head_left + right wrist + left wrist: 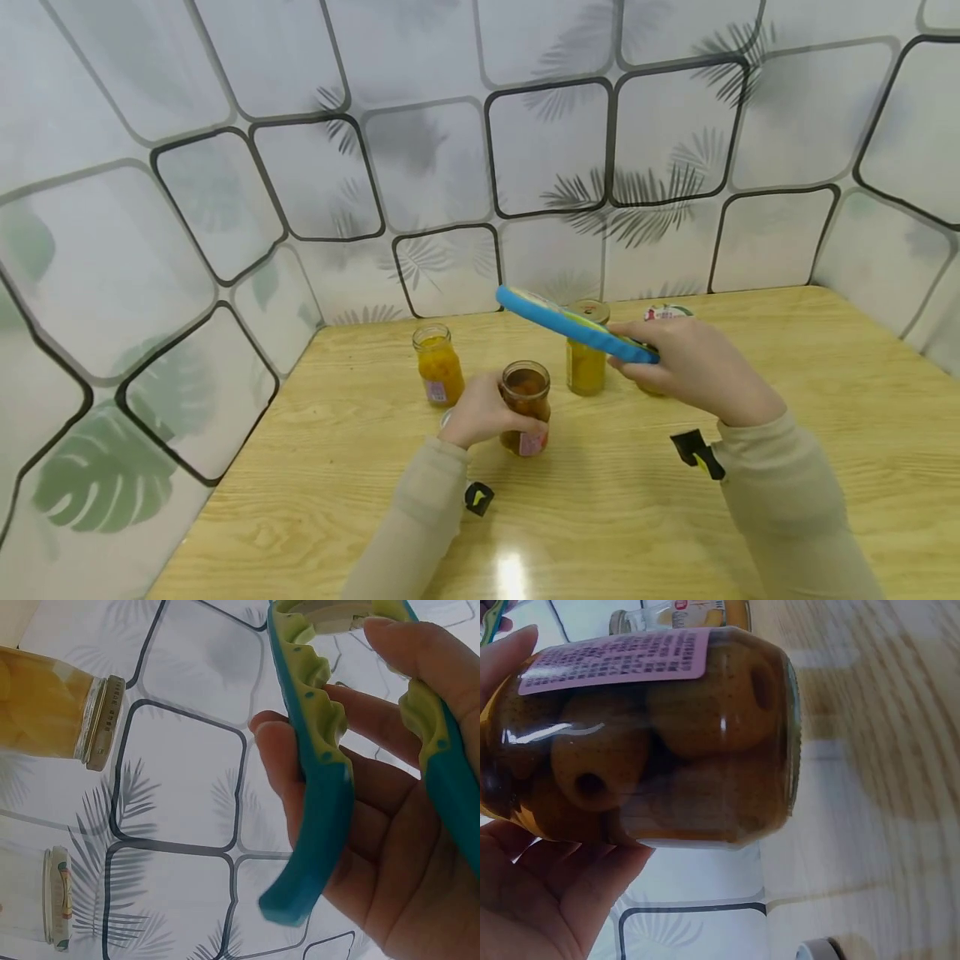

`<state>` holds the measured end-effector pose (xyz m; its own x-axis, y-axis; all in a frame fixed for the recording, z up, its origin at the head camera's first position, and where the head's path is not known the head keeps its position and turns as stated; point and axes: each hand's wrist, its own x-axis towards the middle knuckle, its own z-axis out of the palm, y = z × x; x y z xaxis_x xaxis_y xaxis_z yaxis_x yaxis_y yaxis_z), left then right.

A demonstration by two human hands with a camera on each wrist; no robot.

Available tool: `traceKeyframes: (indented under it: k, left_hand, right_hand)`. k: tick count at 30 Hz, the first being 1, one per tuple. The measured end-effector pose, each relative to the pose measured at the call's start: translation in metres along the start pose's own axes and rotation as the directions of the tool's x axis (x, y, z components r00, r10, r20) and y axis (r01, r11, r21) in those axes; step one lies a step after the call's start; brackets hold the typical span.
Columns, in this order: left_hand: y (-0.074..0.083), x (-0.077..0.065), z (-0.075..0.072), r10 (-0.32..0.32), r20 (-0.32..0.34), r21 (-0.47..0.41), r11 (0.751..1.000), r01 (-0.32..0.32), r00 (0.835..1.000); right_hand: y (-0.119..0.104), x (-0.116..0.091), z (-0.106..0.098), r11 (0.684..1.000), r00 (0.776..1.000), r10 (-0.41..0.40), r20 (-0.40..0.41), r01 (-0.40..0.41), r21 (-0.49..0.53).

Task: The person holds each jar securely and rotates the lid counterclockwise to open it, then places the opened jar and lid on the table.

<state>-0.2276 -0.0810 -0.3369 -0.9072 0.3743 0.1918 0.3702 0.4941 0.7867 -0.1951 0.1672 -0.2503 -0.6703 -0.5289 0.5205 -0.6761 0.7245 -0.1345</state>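
1 blue tool partly hides a seemingly fruit-filled jar.

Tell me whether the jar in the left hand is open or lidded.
Open: the jar is uncapped, its bare glass rim showing in the head view.

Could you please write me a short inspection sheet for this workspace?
Surface: wood-grain tabletop, with a bright glare spot near the front.
Job's things: brown jar, upright, no lid on; blue-and-green tool, raised above the tabletop.
Clutter: uncapped orange-yellow jar; capped yellow jar; another capped jar, partly hidden behind the right hand; small pale object, mostly hidden beside the left hand.
Hands: left hand grips the brown jar; right hand holds the tool.
Cables: nothing seen.
Surroundings: pale wall covering with leaf and rounded-square patterns.
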Motion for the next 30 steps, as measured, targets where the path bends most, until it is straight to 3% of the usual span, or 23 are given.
traceKeyframes:
  k: [12, 22, 30]
  left_hand:
    - [-0.008, 0.003, 0.003, -0.029, 0.021, 0.036, 0.999, 0.028, 0.999]
    - [-0.011, 0.002, 0.001, -0.042, 0.02, -0.033, 0.999, 0.043, 0.999]
    - [-0.012, 0.003, 0.002, -0.062, 0.03, -0.038, 0.997, 0.063, 0.998]
  right_hand:
    - [0.002, 0.001, -0.001, 0.999, 0.999, 0.029, 0.018, -0.029, 0.017]
    - [0.005, 0.003, -0.004, 0.998, 0.998, 0.042, 0.037, -0.044, 0.035]
    - [0.007, 0.001, -0.005, 0.997, 0.997, 0.055, 0.048, -0.057, 0.051]
